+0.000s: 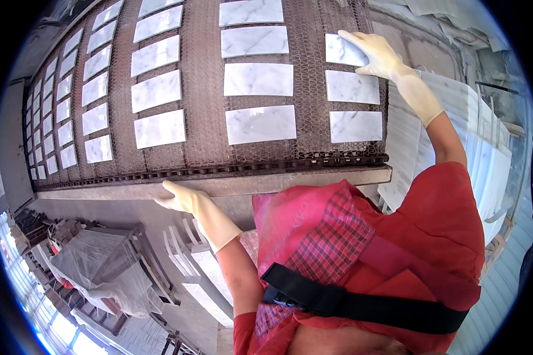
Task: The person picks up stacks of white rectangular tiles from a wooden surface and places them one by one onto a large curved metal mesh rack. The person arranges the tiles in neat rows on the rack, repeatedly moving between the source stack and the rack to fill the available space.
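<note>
From where I stand, the right hand [378,54] has its thumb and fingers spread around the right end of a marble tile [339,50], the farthest of three in the rightmost column on the mesh belt [201,89]; whether it grips, I can't tell. The left hand [180,197] rests loosely on the rail [314,179], grasping no tile. I'd judge this as positioning, calling next for a gentle squaring. Clear plastic [103,260] drapes a pile, contents uncertain.
</note>
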The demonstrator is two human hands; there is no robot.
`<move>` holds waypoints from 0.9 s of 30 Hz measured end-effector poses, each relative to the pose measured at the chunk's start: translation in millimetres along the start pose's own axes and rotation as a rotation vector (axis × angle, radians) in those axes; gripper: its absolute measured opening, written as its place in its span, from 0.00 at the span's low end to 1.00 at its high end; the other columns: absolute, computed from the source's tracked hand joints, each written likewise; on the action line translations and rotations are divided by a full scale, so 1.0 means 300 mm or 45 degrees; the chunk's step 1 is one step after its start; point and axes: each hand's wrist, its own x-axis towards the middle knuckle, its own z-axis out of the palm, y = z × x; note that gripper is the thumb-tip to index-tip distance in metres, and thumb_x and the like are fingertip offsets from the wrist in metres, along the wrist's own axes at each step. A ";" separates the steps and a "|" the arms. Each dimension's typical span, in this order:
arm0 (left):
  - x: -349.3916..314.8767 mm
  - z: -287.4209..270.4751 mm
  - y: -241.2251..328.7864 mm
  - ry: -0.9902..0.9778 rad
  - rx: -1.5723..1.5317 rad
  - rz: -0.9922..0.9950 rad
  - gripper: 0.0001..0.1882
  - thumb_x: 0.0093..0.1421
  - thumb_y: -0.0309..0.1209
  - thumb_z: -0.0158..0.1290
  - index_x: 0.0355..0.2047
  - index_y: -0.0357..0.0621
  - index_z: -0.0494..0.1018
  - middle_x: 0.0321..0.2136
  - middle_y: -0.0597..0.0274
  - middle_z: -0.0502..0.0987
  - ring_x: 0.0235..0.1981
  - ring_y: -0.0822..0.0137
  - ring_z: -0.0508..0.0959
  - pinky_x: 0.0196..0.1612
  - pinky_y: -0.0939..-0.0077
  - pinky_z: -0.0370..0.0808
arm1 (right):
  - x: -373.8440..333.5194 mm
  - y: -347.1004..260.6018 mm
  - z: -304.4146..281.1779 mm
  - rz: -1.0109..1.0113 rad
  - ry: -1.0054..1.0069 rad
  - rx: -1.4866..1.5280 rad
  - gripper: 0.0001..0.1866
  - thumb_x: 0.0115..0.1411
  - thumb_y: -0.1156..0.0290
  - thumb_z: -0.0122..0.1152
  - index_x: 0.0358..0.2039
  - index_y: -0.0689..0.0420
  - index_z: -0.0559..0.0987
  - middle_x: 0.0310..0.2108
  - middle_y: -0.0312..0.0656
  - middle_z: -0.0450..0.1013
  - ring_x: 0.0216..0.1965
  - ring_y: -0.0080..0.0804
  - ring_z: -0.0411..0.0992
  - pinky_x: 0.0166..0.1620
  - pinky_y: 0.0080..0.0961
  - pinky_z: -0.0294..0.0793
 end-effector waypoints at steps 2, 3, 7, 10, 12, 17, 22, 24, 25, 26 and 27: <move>0.000 0.002 0.002 -0.011 -0.007 -0.003 0.48 0.72 0.50 0.53 0.83 0.43 0.47 0.82 0.44 0.49 0.80 0.45 0.57 0.82 0.51 0.56 | 0.011 0.032 0.024 -0.041 -0.009 -0.004 0.60 0.45 0.74 0.85 0.78 0.45 0.65 0.67 0.47 0.74 0.62 0.54 0.75 0.68 0.42 0.76; -0.007 0.000 0.007 -0.013 -0.014 -0.011 0.48 0.72 0.51 0.53 0.83 0.43 0.47 0.82 0.44 0.49 0.80 0.45 0.58 0.82 0.52 0.57 | 0.021 0.034 0.032 -0.066 -0.015 -0.003 0.59 0.45 0.75 0.85 0.78 0.46 0.65 0.68 0.46 0.74 0.63 0.54 0.75 0.68 0.42 0.76; -0.016 -0.001 0.009 -0.015 -0.046 -0.026 0.48 0.72 0.51 0.53 0.83 0.43 0.46 0.82 0.44 0.48 0.80 0.45 0.58 0.81 0.52 0.58 | 0.030 0.030 0.015 -0.076 -0.049 -0.019 0.57 0.46 0.78 0.84 0.77 0.47 0.66 0.68 0.47 0.74 0.63 0.53 0.75 0.69 0.41 0.76; -0.019 0.003 0.000 -0.015 -0.060 -0.016 0.49 0.71 0.50 0.53 0.83 0.43 0.46 0.83 0.45 0.48 0.79 0.45 0.59 0.81 0.52 0.58 | 0.029 -0.041 -0.036 -0.051 -0.036 -0.055 0.52 0.50 0.76 0.82 0.76 0.47 0.67 0.68 0.46 0.74 0.64 0.51 0.76 0.70 0.41 0.76; -0.013 0.000 -0.011 -0.001 -0.085 -0.014 0.49 0.71 0.50 0.54 0.83 0.44 0.45 0.83 0.45 0.48 0.79 0.45 0.59 0.81 0.52 0.58 | 0.039 -0.168 -0.066 -0.057 0.036 -0.009 0.49 0.54 0.72 0.80 0.76 0.47 0.67 0.69 0.46 0.74 0.65 0.49 0.76 0.71 0.42 0.76; -0.044 0.003 0.014 -0.024 -0.128 -0.074 0.49 0.72 0.50 0.54 0.83 0.45 0.45 0.83 0.45 0.47 0.79 0.45 0.58 0.81 0.52 0.58 | 0.119 -0.561 -0.029 -0.128 -0.176 0.114 0.46 0.63 0.58 0.76 0.78 0.49 0.64 0.66 0.50 0.74 0.61 0.48 0.78 0.68 0.44 0.78; -0.048 -0.001 0.006 -0.042 -0.178 -0.052 0.48 0.73 0.47 0.54 0.83 0.45 0.44 0.83 0.45 0.46 0.80 0.46 0.57 0.82 0.53 0.58 | 0.195 -0.646 0.094 -0.153 -0.139 -0.108 0.49 0.63 0.51 0.76 0.78 0.48 0.62 0.60 0.52 0.75 0.55 0.50 0.79 0.60 0.45 0.81; -0.045 0.004 -0.003 -0.039 -0.210 -0.032 0.47 0.73 0.46 0.54 0.83 0.44 0.44 0.83 0.44 0.46 0.80 0.45 0.57 0.82 0.53 0.57 | 0.224 -0.645 0.090 -0.201 -0.163 -0.169 0.49 0.62 0.50 0.77 0.78 0.46 0.62 0.57 0.52 0.75 0.53 0.49 0.79 0.58 0.45 0.82; -0.045 0.009 -0.006 -0.039 -0.216 -0.030 0.47 0.73 0.46 0.54 0.83 0.43 0.44 0.83 0.44 0.46 0.80 0.45 0.57 0.82 0.53 0.57 | 0.230 -0.640 0.084 -0.231 -0.173 -0.194 0.49 0.62 0.50 0.77 0.79 0.46 0.62 0.57 0.52 0.75 0.52 0.49 0.79 0.58 0.44 0.82; -0.044 0.010 -0.008 -0.038 -0.219 -0.026 0.47 0.73 0.46 0.54 0.83 0.43 0.44 0.83 0.44 0.46 0.80 0.45 0.57 0.82 0.53 0.57 | 0.235 -0.636 0.079 -0.262 -0.184 -0.215 0.50 0.62 0.49 0.77 0.79 0.46 0.62 0.56 0.51 0.76 0.52 0.48 0.80 0.58 0.44 0.82; -0.046 0.007 -0.005 -0.036 -0.212 -0.029 0.47 0.73 0.46 0.54 0.83 0.43 0.45 0.83 0.44 0.46 0.80 0.45 0.57 0.82 0.53 0.57 | 0.235 -0.633 0.073 -0.294 -0.186 -0.232 0.49 0.63 0.49 0.76 0.79 0.46 0.61 0.56 0.51 0.76 0.52 0.47 0.80 0.58 0.43 0.82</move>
